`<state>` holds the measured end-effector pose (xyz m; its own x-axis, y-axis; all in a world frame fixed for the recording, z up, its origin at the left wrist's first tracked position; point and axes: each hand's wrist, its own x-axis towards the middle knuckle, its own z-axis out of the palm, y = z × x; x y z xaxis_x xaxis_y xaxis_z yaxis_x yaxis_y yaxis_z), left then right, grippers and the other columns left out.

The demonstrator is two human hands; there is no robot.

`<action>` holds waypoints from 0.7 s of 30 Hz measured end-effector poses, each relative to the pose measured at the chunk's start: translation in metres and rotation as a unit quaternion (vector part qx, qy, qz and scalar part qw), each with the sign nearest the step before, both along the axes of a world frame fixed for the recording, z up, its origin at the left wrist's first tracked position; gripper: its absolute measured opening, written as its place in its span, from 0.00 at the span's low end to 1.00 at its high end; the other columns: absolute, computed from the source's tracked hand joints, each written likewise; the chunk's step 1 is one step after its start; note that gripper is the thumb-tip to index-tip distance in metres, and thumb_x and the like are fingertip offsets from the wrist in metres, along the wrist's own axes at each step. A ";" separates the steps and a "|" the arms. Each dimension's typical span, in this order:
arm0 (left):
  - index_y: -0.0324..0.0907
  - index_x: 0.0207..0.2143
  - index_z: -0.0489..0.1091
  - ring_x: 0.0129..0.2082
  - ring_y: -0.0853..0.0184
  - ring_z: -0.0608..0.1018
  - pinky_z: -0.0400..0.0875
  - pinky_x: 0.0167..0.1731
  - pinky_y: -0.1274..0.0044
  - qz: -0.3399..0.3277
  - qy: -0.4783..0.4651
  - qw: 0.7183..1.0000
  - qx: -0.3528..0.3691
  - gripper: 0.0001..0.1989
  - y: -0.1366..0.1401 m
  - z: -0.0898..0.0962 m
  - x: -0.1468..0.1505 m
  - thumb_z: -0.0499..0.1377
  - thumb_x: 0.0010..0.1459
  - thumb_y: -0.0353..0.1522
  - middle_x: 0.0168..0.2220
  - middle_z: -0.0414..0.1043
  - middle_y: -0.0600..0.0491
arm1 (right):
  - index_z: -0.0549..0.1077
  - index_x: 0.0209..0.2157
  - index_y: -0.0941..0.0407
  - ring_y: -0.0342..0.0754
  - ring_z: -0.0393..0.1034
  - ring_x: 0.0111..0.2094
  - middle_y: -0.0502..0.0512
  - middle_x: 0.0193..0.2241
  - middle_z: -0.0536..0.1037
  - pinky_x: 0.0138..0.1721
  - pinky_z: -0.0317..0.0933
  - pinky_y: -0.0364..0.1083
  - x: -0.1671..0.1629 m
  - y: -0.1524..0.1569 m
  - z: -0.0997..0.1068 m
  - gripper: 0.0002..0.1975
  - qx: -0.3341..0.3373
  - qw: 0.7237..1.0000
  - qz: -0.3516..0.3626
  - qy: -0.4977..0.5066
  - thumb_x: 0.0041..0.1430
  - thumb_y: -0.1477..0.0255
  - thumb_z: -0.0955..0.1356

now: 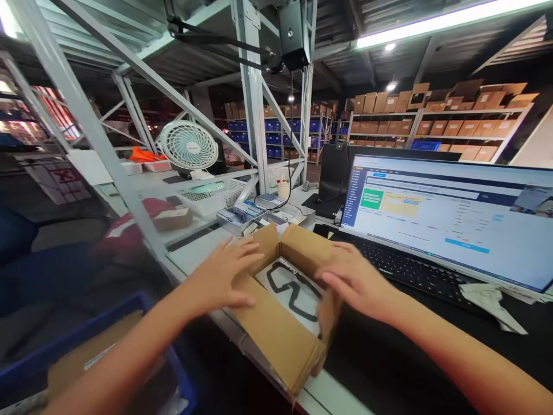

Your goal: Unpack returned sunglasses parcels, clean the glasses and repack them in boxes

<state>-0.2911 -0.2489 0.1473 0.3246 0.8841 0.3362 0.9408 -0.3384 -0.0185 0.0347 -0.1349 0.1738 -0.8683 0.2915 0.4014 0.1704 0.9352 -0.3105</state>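
Note:
A brown cardboard box (276, 340) stands with its top flaps open on the near edge of the worktable. Inside lies a flat white package (289, 288) with a thick black angular outline and lettering printed on it. My left hand (222, 274) rests on the box's left side, fingers spread and thumb lying over the near flap. At the opposite side, my right hand (356, 279) grips the right wall, its thumb toward the inside. Part of that wall is hidden by the hand.
Right of the box are a monitor (432, 225), a black keyboard (401, 271) and a crumpled tissue (490, 302). Trays of small items (242, 213) sit behind it. A blue crate (181, 374) is low at left. Metal posts and a fan (189, 145) stand beyond.

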 end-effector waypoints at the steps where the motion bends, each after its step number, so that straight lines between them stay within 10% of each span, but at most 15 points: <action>1: 0.46 0.65 0.61 0.68 0.43 0.58 0.44 0.67 0.50 0.019 -0.044 0.999 -0.019 0.49 0.002 -0.008 -0.010 0.67 0.46 0.57 0.68 0.58 0.40 | 0.77 0.46 0.50 0.45 0.73 0.45 0.50 0.40 0.80 0.69 0.42 0.62 0.015 0.003 0.003 0.15 -0.022 1.000 -0.008 0.001 0.71 0.62 0.60; 3: 0.43 0.69 0.54 0.68 0.42 0.56 0.49 0.66 0.51 0.043 -0.158 0.986 -0.035 0.58 0.007 -0.032 -0.021 0.69 0.41 0.57 0.69 0.53 0.37 | 0.75 0.52 0.45 0.48 0.73 0.49 0.50 0.44 0.80 0.69 0.42 0.62 0.043 0.008 0.005 0.17 -0.066 0.996 -0.014 -0.064 0.64 0.57 0.68; 6: 0.40 0.71 0.44 0.64 0.43 0.64 0.58 0.63 0.56 0.068 -0.367 0.928 -0.019 0.66 0.017 -0.070 -0.016 0.72 0.37 0.54 0.66 0.58 0.34 | 0.61 0.66 0.44 0.62 0.54 0.66 0.60 0.64 0.64 0.68 0.39 0.67 0.059 0.017 -0.011 0.47 -0.069 0.985 -0.065 -0.144 0.48 0.50 0.76; 11: 0.41 0.68 0.51 0.54 0.47 0.75 0.68 0.54 0.61 0.127 -0.524 0.841 0.037 0.58 0.024 -0.109 0.018 0.73 0.40 0.48 0.56 0.71 0.42 | 0.47 0.71 0.60 0.70 0.46 0.69 0.73 0.67 0.56 0.69 0.42 0.65 0.022 0.032 -0.065 0.77 -0.103 0.962 -0.156 -0.198 0.23 0.51 0.82; 14: 0.43 0.69 0.51 0.54 0.47 0.74 0.67 0.55 0.59 0.179 -0.488 0.849 0.097 0.55 0.024 -0.115 0.030 0.72 0.42 0.46 0.55 0.70 0.43 | 0.57 0.69 0.58 0.67 0.48 0.68 0.65 0.64 0.64 0.69 0.45 0.61 0.012 0.035 -0.071 0.70 -0.111 0.962 -0.170 -0.181 0.24 0.53 0.83; 18: 0.47 0.69 0.51 0.58 0.46 0.69 0.57 0.60 0.51 0.146 -0.349 0.913 0.155 0.56 0.019 -0.093 0.023 0.72 0.43 0.50 0.58 0.67 0.41 | 0.54 0.70 0.55 0.65 0.51 0.68 0.65 0.68 0.55 0.68 0.48 0.61 0.026 0.032 -0.030 0.62 -0.118 0.959 -0.144 -0.213 0.36 0.56 0.81; 21: 0.52 0.57 0.71 0.62 0.41 0.63 0.46 0.62 0.46 0.028 -0.183 0.968 0.171 0.43 0.008 -0.062 0.017 0.72 0.38 0.55 0.62 0.63 0.41 | 0.63 0.66 0.48 0.57 0.55 0.66 0.56 0.68 0.58 0.68 0.51 0.57 0.015 0.016 0.008 0.30 -0.071 0.978 -0.101 -0.166 0.64 0.58 0.66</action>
<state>-0.2737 -0.2410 0.0848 0.0825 0.7131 0.6962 0.9224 -0.3190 0.2175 0.0501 -0.1186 0.1816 -0.8633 0.5021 0.0505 0.4600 0.8241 -0.3307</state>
